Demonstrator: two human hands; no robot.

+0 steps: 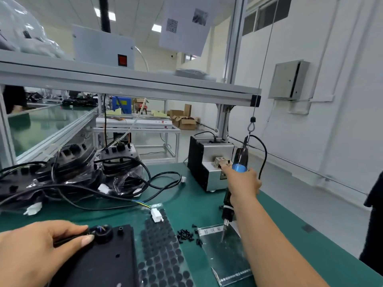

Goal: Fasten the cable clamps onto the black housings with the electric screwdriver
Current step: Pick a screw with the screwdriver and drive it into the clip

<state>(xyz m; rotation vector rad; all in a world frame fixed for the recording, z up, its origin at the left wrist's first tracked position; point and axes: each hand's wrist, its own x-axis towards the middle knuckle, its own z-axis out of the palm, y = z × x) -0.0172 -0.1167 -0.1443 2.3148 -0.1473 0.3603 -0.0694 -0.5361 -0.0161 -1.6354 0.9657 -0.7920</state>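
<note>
left hand [35,253] on cable [66,241], right [243,184] on screwdriver [240,156]

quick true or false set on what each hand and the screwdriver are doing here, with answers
1. The right hand grips the electric screwdriver. True.
2. The screwdriver's bit is seated in the black housing. False: it points down at the clear plastic bag, apart from the housing.
3. The left hand pinches a black cable at the housing's corner. True.
4. The loose black screws lie on top of the housing. False: they lie on the green mat, beside the bag.
</note>
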